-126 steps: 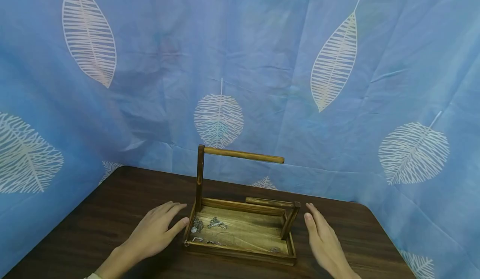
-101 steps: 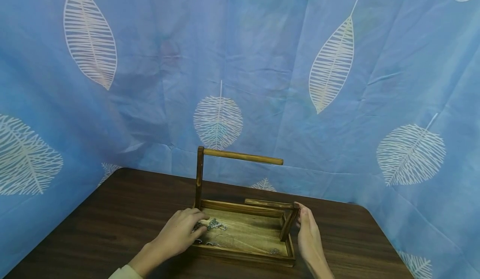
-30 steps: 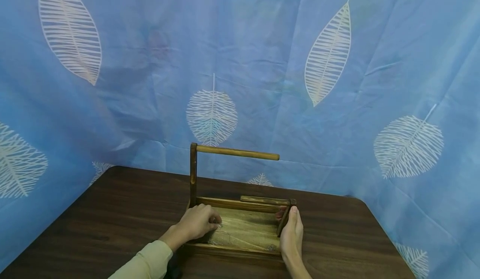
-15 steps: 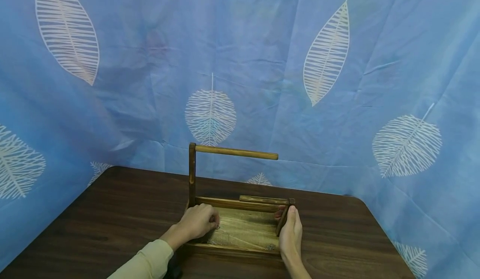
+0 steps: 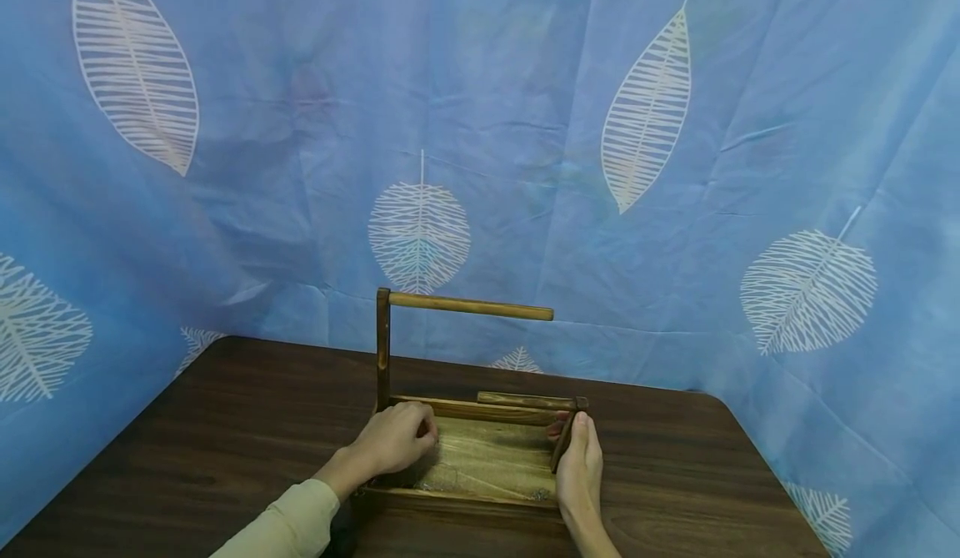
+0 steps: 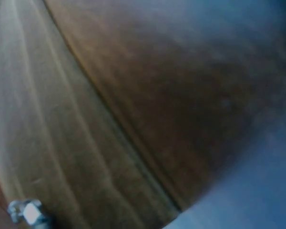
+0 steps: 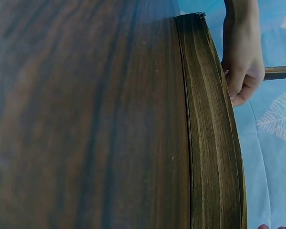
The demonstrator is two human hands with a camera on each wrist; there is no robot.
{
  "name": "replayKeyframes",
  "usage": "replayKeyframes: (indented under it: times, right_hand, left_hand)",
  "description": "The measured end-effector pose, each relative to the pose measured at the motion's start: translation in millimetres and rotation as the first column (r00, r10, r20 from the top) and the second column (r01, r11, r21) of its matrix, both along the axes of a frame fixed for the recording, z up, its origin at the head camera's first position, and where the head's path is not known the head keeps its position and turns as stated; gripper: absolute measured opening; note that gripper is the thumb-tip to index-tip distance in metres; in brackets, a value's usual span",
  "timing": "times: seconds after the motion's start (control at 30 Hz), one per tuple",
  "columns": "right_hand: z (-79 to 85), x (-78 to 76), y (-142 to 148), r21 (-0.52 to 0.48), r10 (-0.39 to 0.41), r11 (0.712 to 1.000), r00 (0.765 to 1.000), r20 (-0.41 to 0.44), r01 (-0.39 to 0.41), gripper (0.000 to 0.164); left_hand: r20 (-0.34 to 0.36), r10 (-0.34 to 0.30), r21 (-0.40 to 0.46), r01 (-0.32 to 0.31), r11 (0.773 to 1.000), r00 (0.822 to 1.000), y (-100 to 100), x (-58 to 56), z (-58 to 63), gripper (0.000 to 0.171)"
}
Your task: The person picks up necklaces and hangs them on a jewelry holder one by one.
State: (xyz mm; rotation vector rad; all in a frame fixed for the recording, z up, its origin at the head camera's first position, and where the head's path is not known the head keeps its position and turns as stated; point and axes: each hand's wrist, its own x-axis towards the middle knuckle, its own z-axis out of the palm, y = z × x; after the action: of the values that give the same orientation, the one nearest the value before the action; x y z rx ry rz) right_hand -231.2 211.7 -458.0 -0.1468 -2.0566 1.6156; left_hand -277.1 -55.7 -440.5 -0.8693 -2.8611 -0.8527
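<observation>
A brown wooden jewelry stand (image 5: 472,500) has a shallow tray base, with a tall post and bar at its left and a short post and bar at its right. My left hand (image 5: 397,439) is inside the tray's left part, fingers curled and pinching downward. A silvery piece of jewelry (image 6: 31,212) with a bright clear part shows beside a finger in the left wrist view; in the head view the hand hides it. With my right hand (image 5: 580,462) I grip the stand's right end around the short post. A small silvery clump (image 5: 540,495) lies in the tray's front right corner.
The stand rests on a dark wood-grain table (image 5: 247,424). Behind it hangs a blue curtain (image 5: 510,166) with white leaf patterns. The upper bar (image 5: 472,306) juts rightward above the tray, and the lower bar (image 5: 525,399) juts leftward.
My left hand came from outside the tray into its left part, and its fingers closed in a pinch. My right hand came from beside the stand to grip its right post.
</observation>
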Motion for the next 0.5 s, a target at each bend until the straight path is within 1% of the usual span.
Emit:
replayKeyframes:
  times: [0.17, 0.27, 0.37, 0.5]
  right_hand:
    - [0.0, 0.2, 0.3, 0.005, 0.006, 1.0, 1.0, -0.003, -0.006, 0.055]
    - [0.3, 0.5, 0.5, 0.001, 0.01, 1.0, 1.0, 0.0, -0.01, 0.055]
    - [0.1, 0.8, 0.7, -0.001, 0.015, 1.0, 1.0, 0.002, -0.015, 0.055]
    - [-0.4, 1.1, 0.8, -0.006, 0.02, 1.0, 1.0, 0.004, -0.02, 0.056]
  left_hand:
    - [0.035, -0.013, 0.097, 0.009, 0.995, 0.999, -3.2, -2.3, 8.6, 0.01]
    - [0.072, -0.035, 0.184, 0.022, 0.983, 0.997, -5.0, -3.3, 15.2, 0.008]
    - [0.101, -0.066, 0.281, 0.035, 0.959, 0.993, -6.3, -2.9, 22.4, 0.008]
    - [0.14, -0.093, 0.396, 0.031, 0.918, 0.986, -6.0, -1.7, 32.7, 0.009]
